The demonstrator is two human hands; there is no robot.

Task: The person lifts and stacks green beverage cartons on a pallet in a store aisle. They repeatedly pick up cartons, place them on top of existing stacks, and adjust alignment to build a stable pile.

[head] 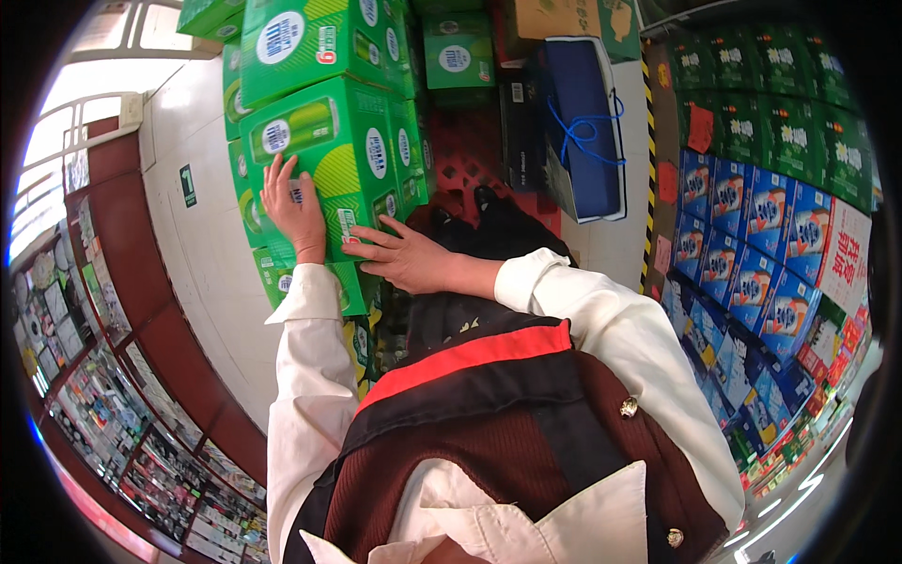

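My left hand [292, 208] rests with its fingers apart on the upper face of a green cardboard drink carton [345, 148], over part of its printing. My right hand [398, 254] touches the same carton's near side corner, fingers spread. The carton is part of a stack, and another green carton [303, 42] sits directly beyond it. Neither hand is closed around anything. The carton's underside is hidden.
A dark blue gift bag with blue cord [581, 134] stands right of a red plastic pallet [458, 162]. Blue drink cartons [747, 218] and green cartons [789, 127] are stacked farther right. A tiled floor [204, 268] and shop shelves [106, 409] lie to the left.
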